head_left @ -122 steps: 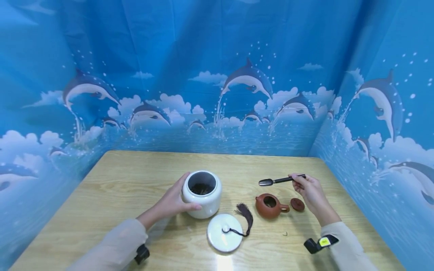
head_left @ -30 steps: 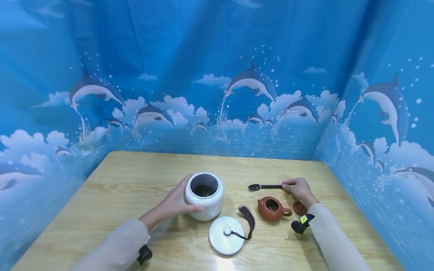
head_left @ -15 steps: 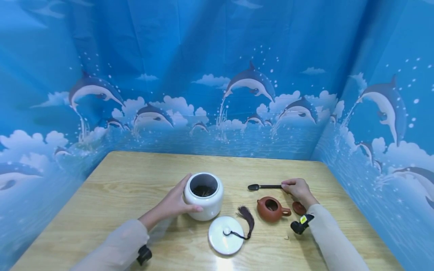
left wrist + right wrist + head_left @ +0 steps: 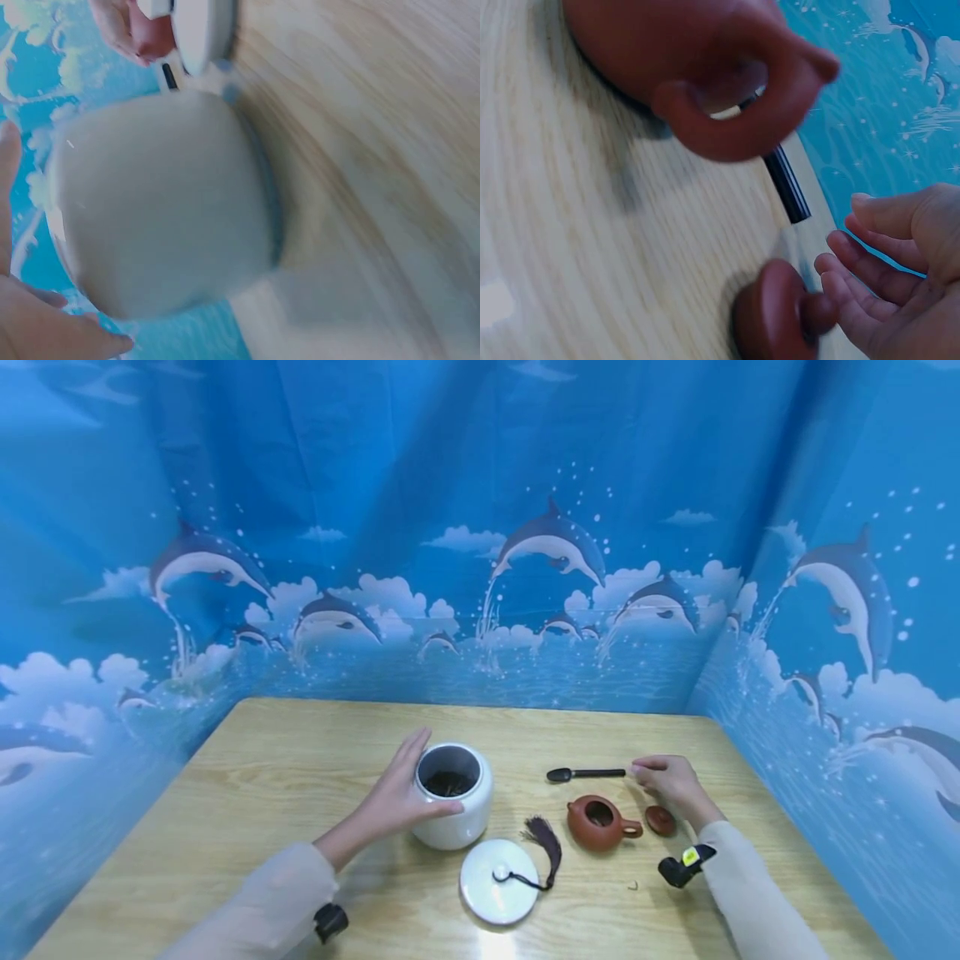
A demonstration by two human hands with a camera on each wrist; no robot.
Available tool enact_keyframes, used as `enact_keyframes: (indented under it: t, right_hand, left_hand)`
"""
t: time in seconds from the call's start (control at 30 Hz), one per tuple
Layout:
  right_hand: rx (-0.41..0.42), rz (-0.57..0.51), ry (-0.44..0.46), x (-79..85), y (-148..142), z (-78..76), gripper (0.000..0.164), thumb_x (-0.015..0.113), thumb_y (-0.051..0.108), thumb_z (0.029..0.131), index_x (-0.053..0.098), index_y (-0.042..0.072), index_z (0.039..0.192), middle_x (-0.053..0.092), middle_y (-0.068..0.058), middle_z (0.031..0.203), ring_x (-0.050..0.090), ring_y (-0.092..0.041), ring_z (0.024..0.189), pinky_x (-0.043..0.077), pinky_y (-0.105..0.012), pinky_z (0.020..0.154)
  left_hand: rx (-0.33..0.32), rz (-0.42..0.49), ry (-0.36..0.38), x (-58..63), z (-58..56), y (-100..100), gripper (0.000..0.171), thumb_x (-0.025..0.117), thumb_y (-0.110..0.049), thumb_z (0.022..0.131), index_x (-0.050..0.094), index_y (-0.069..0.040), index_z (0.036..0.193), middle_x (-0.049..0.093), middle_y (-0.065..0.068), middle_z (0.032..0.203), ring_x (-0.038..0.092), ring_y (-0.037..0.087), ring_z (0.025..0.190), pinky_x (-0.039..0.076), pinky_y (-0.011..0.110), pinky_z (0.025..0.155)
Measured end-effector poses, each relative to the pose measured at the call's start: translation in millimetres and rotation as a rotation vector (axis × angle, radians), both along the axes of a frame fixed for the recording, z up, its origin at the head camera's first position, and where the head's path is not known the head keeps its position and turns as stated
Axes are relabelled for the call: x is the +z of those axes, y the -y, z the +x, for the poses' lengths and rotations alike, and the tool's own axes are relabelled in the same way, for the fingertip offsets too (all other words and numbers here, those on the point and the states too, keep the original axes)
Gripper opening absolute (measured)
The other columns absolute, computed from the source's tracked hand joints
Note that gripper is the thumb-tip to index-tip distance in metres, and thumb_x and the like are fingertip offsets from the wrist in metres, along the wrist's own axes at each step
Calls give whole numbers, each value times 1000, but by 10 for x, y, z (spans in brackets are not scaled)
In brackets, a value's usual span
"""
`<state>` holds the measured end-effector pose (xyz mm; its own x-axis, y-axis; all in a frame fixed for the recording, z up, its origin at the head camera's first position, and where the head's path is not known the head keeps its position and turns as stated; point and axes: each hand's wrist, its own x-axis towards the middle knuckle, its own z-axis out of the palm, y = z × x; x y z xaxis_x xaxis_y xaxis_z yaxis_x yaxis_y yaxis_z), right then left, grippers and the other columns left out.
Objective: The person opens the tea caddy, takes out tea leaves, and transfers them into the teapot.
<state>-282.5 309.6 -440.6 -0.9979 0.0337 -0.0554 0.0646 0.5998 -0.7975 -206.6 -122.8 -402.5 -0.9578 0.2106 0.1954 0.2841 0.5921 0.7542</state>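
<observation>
A white jar [image 4: 468, 822] with dark tea leaves [image 4: 447, 783] inside stands upright on the table. My left hand [image 4: 397, 793] is beside its left side, fingers and thumb spread and straight; in the left wrist view they look apart from the jar. My right hand [image 4: 670, 779] is just off the handle end of a black tea scoop [image 4: 587, 774], which lies on the table. In the right wrist view its fingers [image 4: 877, 274] are loosely bent and hold nothing. A brown clay teapot [image 4: 592, 828], lidless, and its small lid [image 4: 660, 820] are below that hand.
The jar's white lid [image 4: 491, 893] lies in front of the jar, with a dark tassel [image 4: 545, 843] on its knob. A small dark scrap [image 4: 633, 886] lies near the teapot. Blue curtains [image 4: 375, 527] with dolphins stand behind and beside the wooden table [image 4: 315, 735].
The tea scoop, held in the air earlier, was lowered to the table and my right hand has let it go, moving slightly right. My left hand has loosened from the jar, its fingers straightening.
</observation>
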Motion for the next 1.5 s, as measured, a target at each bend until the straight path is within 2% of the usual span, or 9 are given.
enact_keyframes:
  t: [0.3, 0.4, 0.53, 0.63, 0.83, 1.07, 1.27, 1.4, 1.5]
  right_hand:
    - [19, 35, -18, 105, -137, 159, 42, 58, 19, 96, 56, -13, 123, 56, -32, 123, 63, -35, 101, 55, -43, 86]
    - [7, 41, -25, 114, -191, 208, 43, 59, 20, 96, 56, -13, 123, 57, -32, 123, 64, -27, 98, 56, -41, 85]
    - [7, 56, -41, 101, -242, 272, 44, 61, 22, 95, 58, -12, 122, 59, -29, 122, 60, -8, 90, 55, -26, 78]
    - [17, 78, -50, 96, -267, 330, 44, 60, 24, 95, 58, -10, 123, 59, -28, 123, 60, -8, 91, 53, -21, 76]
    - [30, 105, -68, 57, -339, 435, 46, 61, 28, 95, 59, -8, 123, 60, -27, 123, 61, -15, 97, 51, -23, 77]
    - [38, 122, -23, 20, -374, 542, 48, 60, 31, 95, 57, -5, 126, 57, -26, 128, 51, -40, 119, 48, -45, 92]
    - [35, 126, -28, -7, -375, 615, 42, 64, 24, 93, 60, -4, 123, 63, -21, 121, 55, -35, 114, 48, -36, 90]
    - [34, 133, -27, -14, -378, 651, 42, 65, 25, 92, 62, -5, 121, 64, -21, 119, 56, -35, 113, 48, -37, 90]
    - [27, 138, -10, -24, -373, 673, 44, 67, 29, 91, 63, -3, 120, 65, -20, 119, 58, -33, 110, 48, -30, 86]
  left_hand:
    - [-73, -14, -104, 205, 43, -294, 119, 85, -49, 64, 17, -13, 154, 16, 9, 160, 10, 31, 147, 17, 59, 113]
    - [-114, -33, -106, 267, 16, -416, 118, 85, -49, 65, 15, -16, 155, 15, 7, 160, 12, 28, 147, 19, 57, 114]
    - [-175, -49, -59, 328, -10, -586, 118, 82, -53, 66, 13, -18, 155, 13, 3, 160, 15, 24, 146, 21, 53, 115]
    - [-217, -56, -34, 342, -21, -714, 117, 81, -56, 67, 13, -19, 155, 12, 2, 161, 15, 23, 146, 22, 51, 115]
    - [-271, -60, -7, 294, -45, -979, 115, 79, -57, 69, 12, -21, 155, 11, 0, 161, 15, 22, 146, 23, 50, 115]
    - [-300, -68, 34, 173, -62, -1274, 113, 78, -56, 71, 12, -20, 155, 12, -1, 161, 19, 23, 145, 25, 48, 116]
    - [-264, -95, 107, 52, -80, -1525, 112, 80, -55, 69, 17, -18, 154, 17, -1, 160, 22, 22, 144, 27, 45, 115]
    - [-245, -112, 131, -42, -97, -1654, 111, 81, -53, 69, 20, -15, 154, 21, 3, 159, 26, 24, 143, 28, 44, 115]
    - [-236, -117, 144, -123, -113, -1733, 109, 81, -52, 69, 23, -13, 153, 25, 6, 157, 29, 26, 142, 30, 43, 114]
